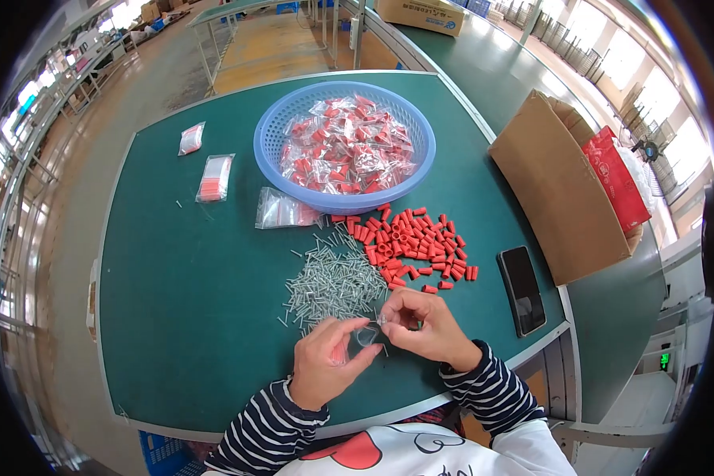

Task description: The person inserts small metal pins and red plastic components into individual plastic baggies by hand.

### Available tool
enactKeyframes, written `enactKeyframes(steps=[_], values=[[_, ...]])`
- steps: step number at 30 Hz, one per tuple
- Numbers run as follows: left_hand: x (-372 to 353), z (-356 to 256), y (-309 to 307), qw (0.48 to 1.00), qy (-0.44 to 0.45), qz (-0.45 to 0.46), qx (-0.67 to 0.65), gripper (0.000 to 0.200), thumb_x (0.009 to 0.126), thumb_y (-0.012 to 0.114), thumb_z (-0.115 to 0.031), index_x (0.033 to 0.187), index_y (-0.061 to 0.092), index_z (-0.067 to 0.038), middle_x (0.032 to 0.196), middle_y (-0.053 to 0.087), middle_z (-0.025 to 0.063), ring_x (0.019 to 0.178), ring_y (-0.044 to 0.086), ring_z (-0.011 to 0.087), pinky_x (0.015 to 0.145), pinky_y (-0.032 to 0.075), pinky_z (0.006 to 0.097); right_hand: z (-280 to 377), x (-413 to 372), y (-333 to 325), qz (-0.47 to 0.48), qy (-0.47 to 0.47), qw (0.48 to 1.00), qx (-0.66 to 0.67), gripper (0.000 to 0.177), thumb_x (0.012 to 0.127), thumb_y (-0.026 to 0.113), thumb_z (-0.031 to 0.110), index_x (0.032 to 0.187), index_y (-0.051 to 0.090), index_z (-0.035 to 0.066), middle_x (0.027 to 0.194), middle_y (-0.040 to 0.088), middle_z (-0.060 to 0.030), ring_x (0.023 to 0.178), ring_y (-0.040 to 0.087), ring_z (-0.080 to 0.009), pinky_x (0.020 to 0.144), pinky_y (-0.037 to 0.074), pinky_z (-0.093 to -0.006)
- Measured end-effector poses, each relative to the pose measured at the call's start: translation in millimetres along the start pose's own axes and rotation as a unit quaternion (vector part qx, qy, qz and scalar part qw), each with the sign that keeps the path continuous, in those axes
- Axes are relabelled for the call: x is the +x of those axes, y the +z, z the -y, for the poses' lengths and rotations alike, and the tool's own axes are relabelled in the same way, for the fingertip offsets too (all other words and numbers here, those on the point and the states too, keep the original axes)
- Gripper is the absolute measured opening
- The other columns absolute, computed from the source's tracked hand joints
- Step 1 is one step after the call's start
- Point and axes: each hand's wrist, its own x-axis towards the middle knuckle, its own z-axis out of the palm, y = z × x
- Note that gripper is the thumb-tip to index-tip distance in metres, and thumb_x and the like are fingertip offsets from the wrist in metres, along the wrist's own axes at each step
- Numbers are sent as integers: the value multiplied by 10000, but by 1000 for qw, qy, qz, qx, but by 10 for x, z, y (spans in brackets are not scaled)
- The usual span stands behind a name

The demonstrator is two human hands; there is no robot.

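Note:
A small clear plastic bag point(366, 336) is in my left hand point(324, 363), its mouth held apart between thumb and fingers. Something red shows against the left palm. Close beside the bag's mouth, my right hand point(427, 329) is closed in a pinch, with small silver bits at the fingertips that look like screws. Just beyond the hands lies a loose heap of silver screws point(335, 282). Red plastic caps point(408, 242) are piled behind and to the right of it. How many pieces the bag contains is hidden by my fingers.
A blue basket point(266, 151) full of packed bags stands at the back. Stacks of empty bags point(214, 178) lie left of it, and another bag pack point(282, 210) in front. A phone point(522, 289) and a cardboard box point(559, 190) are on the right.

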Motion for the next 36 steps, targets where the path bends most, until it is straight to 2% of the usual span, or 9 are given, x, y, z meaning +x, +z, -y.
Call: enactKeyframes(steps=[4, 10, 13, 16, 21, 25, 28, 34, 36], values=[[7, -80, -22, 1000, -5, 15, 7, 399, 710, 813, 22, 1083, 672, 30, 808, 574, 46, 682, 518, 84, 587, 411, 218, 37, -46, 67, 16, -21, 998, 59, 85, 837, 696, 31, 892, 633, 15, 821, 542, 18, 673, 501, -26, 572, 387, -188], [-44, 15, 7, 999, -16, 12, -37, 411, 709, 808, 42, 1094, 664, 47, 854, 574, 44, 705, 515, 72, 600, 411, 213, -9, -70, 87, 18, -84, 996, -28, 146, 815, 731, 7, 958, 712, 31, 883, 596, 4, 681, 462, -37, 593, 367, -193], [-43, 42, 0, 1000, -21, 10, -21, 413, 709, 822, 25, 1092, 667, 42, 839, 566, 41, 688, 500, 73, 592, 404, 211, 78, -112, 17, -23, -94, 995, -28, 186, 838, 720, 23, 1024, 717, 40, 892, 623, -18, 674, 513, -53, 577, 402, -215], [-12, -26, -55, 999, -37, 16, 12, 408, 711, 832, 7, 1086, 672, 34, 822, 558, 34, 678, 491, 74, 581, 397, 212, 70, -158, -204, -102, -80, 986, -104, 189, 831, 720, 16, 1018, 714, 40, 891, 633, -24, 698, 539, -68, 598, 421, -223], [-6, -16, -9, 1000, -19, 4, -5, 396, 714, 835, -5, 1076, 678, 22, 796, 547, 26, 653, 464, 72, 555, 377, 218, -26, -240, -238, -26, -139, 955, -262, 198, 804, 732, 60, 999, 697, 47, 928, 638, -83, 817, 615, -248, 682, 502, -352], [-7, -18, 1, 1000, -3, 6, 10, 400, 707, 842, -21, 1072, 680, 16, 771, 544, 29, 628, 454, 83, 542, 370, 226, -184, -289, -104, -16, -136, 904, -404, 240, 791, 735, 90, 1018, 661, 60, 955, 605, -76, 885, 618, -265, 704, 517, -378], [-2, -23, -2, 1000, 5, 9, 20, 408, 702, 848, -49, 1072, 683, 1, 736, 530, 27, 602, 447, 94, 530, 364, 239, -175, -290, -122, -13, -154, 894, -420, 240, 790, 722, 60, 1022, 661, 58, 954, 616, -82, 858, 628, -266, 688, 520, -371], [7, -78, -9, 999, 11, 20, 28, 402, 704, 851, -94, 1067, 690, -32, 693, 491, 17, 569, 425, 106, 513, 348, 256, -143, -160, -378, -165, -128, 893, -398, 254, 779, 705, 18, 1028, 671, 57, 953, 632, -99, 798, 643, -281, 665, 531, -374], [-5, -71, 0, 999, 10, 19, 26, 401, 703, 853, -101, 1065, 693, -35, 685, 483, 16, 566, 421, 107, 512, 345, 256, -208, -122, -452, -155, -138, 873, -442, 255, 781, 715, 28, 1031, 676, 58, 955, 630, -96, 816, 644, -282, 685, 532, -372]])
